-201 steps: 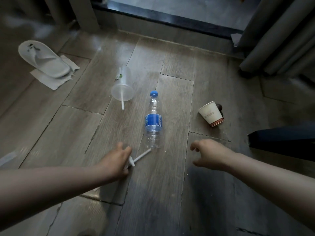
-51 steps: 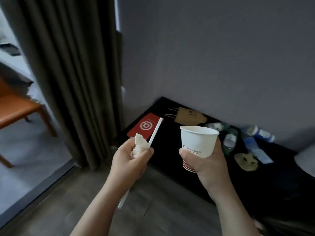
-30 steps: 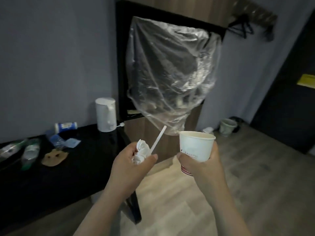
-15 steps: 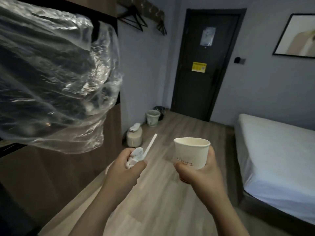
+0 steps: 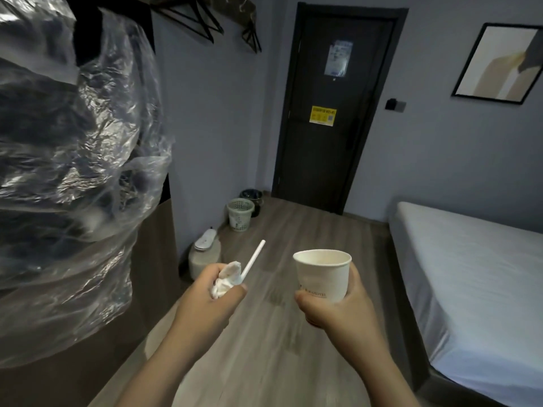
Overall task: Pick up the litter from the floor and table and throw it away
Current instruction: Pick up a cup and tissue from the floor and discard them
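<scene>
**A:** From the head camera, where's the litter?

**B:** In both hands, held up well short of the door (image 5: 329, 113). The left hand (image 5: 205, 301) is closed round a crumpled tissue (image 5: 226, 279) and a white straw (image 5: 253, 261) whose free end points toward the door. The right hand (image 5: 335, 306) is wrapped round a paper cup (image 5: 321, 274), upright with its mouth open.

**A:** How will they handle?

**B:** All light, I'd judge. The cup's thin wall would buckle under a squeeze, so holding it low near the base, as here, looks safest. The tissue is soft. The straw is stiff but slim and could slide out unless it's pinched against the tissue.

**A:** And the bin?

**B:** A pale basket (image 5: 240, 214) stands on the floor (image 5: 308, 227) just left of the door. A darker bin (image 5: 251, 196) is behind it, touching or merely close, I can't tell.
</scene>
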Demonstrator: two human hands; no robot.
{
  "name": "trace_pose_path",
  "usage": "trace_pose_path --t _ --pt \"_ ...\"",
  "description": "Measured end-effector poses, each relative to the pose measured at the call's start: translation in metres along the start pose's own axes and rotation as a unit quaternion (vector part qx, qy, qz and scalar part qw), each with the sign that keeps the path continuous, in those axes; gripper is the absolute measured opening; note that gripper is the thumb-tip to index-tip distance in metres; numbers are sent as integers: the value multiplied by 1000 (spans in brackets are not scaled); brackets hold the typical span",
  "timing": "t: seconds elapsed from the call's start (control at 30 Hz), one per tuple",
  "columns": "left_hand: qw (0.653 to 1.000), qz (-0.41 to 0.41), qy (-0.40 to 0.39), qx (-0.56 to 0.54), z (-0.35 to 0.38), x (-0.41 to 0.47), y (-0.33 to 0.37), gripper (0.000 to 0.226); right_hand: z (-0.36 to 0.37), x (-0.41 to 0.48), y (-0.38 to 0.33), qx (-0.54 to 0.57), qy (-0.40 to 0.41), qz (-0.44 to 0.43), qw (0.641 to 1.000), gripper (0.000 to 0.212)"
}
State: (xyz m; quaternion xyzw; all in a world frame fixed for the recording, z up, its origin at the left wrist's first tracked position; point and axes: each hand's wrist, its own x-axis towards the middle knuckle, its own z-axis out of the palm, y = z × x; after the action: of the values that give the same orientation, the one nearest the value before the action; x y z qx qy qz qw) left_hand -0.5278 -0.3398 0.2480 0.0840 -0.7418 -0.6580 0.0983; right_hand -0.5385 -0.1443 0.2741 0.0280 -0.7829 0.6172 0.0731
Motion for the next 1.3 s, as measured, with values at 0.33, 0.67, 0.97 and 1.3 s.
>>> trace_pose_path --t 0.33,0.67,0.97,1.3 --pt "998 -5 26 48 18 201 -29 7 42 202 51 17 2 28 999 47" --pt "992 10 76 98 51 426 -20 10 73 437 66 19 -43 11 999 48" --pt "994 -20 70 87 71 622 -51 10 125 625 108 -20 -26 29 999 41" --pt "994 -17 70 81 69 855 -48 9 200 845 117 -31 -43 46 998 28"
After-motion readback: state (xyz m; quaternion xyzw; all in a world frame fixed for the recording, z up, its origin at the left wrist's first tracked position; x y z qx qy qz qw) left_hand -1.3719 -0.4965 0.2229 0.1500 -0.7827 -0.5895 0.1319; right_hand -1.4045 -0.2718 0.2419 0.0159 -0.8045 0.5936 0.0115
